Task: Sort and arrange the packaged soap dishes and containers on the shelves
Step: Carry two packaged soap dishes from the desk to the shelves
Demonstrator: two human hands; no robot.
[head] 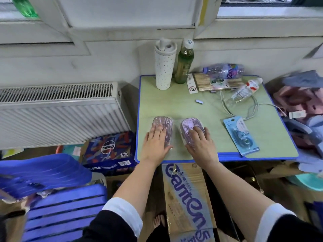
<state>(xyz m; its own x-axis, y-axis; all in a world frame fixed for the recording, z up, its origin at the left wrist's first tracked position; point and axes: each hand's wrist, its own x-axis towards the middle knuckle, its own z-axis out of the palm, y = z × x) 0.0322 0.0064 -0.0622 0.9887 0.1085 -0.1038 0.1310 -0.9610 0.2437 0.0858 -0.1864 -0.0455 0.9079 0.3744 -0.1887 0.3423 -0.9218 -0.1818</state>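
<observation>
Two oval purple soap dishes in clear plastic wrap lie side by side near the front edge of a small green table (183,105) with a blue rim. My left hand (154,145) lies flat on the left soap dish (164,124), fingers straight. My right hand (201,145) lies flat on the right soap dish (187,125), which is tilted a little to the left. Both hands cover the near halves of the dishes.
At the table's back stand a white dotted tumbler (165,65) and a green drink bottle (184,63). Lying plastic bottles (224,70), a wooden clip pack, a white cable (251,109) and a blue correction-tape pack (242,135) fill the right side. A radiator (57,112), cartons and a blue stool (64,212) surround it.
</observation>
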